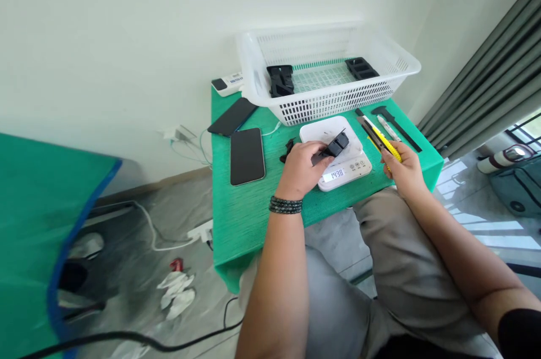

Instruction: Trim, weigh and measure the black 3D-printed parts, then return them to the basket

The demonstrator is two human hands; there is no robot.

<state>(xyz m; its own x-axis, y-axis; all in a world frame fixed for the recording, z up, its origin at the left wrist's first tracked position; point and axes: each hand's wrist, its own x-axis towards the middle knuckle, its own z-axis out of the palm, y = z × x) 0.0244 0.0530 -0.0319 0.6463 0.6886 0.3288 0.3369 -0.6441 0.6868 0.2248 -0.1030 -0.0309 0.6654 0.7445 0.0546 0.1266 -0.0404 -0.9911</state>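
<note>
My left hand (301, 168) is closed on a small black plastic part (336, 146) and holds it over the white digital scale (343, 167), whose display shows a lit number. My right hand (403, 169) is closed round a yellow utility knife (385, 145) just right of the scale, its blade end pointing away from me. A dark beaded bracelet (286, 205) sits on my left wrist. Another small black piece (288, 150) lies on the green table beside my left hand.
A white mesh basket (325, 97) at the back holds two black parts (280, 80). Two phones (247, 155) lie to the left, and pens and a black tool (396, 125) to the right. Cables and a power strip (202, 230) run across the floor.
</note>
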